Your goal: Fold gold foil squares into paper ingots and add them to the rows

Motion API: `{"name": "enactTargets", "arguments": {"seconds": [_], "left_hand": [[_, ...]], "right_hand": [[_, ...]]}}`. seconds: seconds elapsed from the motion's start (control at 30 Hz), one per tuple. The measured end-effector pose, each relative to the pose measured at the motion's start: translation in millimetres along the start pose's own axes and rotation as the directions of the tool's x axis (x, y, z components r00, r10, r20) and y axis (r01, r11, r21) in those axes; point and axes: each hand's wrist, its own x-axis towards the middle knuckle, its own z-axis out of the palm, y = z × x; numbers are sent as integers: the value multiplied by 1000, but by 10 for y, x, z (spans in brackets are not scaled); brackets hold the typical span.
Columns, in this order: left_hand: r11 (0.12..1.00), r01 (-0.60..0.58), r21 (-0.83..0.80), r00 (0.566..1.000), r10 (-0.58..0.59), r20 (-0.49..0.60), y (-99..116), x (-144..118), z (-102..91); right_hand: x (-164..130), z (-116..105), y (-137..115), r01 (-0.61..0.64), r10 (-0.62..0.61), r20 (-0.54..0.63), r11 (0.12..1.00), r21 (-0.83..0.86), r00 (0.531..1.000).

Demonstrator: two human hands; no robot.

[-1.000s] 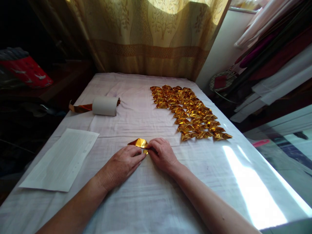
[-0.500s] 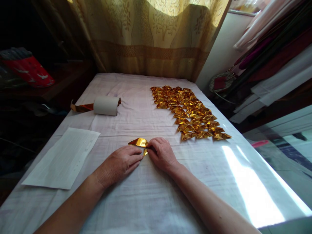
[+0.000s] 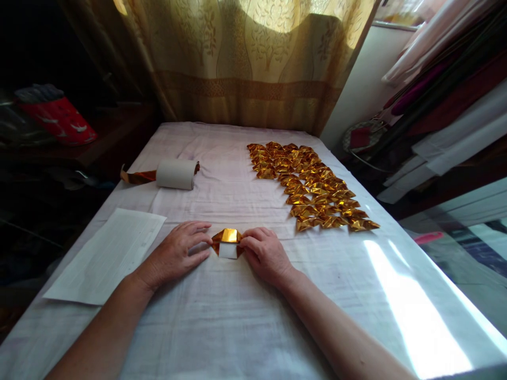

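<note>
A piece of folded gold foil paper (image 3: 229, 235) lies on the cloth between my hands, with pointed ends and a white rectangle showing on its near side. My right hand (image 3: 266, 252) pinches its right end between thumb and fingers. At the opposite end, my left hand (image 3: 180, 250) has its fingers apart, the fingertips close to the left point; whether they touch it I cannot tell. Beyond my right hand, many folded gold foil pieces (image 3: 312, 196) sit in close rows.
A white cloth (image 3: 206, 327) covers the table. At the left lie a white paper sheet (image 3: 106, 258) and a pale cardboard roll (image 3: 176, 174) with gold foil sticking out. A red pen holder (image 3: 65, 121) stands on a dark side surface. A patterned curtain (image 3: 245, 89) hangs behind.
My left hand has drawn back to the left and spread its fingers. The foil paper's near side, hidden before, now shows white. My right hand stays at its right end.
</note>
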Motion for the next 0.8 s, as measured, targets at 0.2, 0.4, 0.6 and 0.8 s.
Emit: {"name": "enactTargets", "arguments": {"seconds": [0.2,0.4,0.6,0.8], "left_hand": [[994,-100,36,995,99,22,12,42,46],[979,-170,117,985,171,-3,142,106,47],[981,-97,166,994,105,-40,171,89,82],[970,-110,215,990,127,-67,154,77,113]], "right_hand": [[0,-63,-21,22,-22,68,1000,6,997],[-8,-86,-7,24,-25,93,1000,13,995],[-7,-81,-23,52,-51,85,999,-15,995],[-3,-69,-19,139,-132,83,985,-97,988]]}}
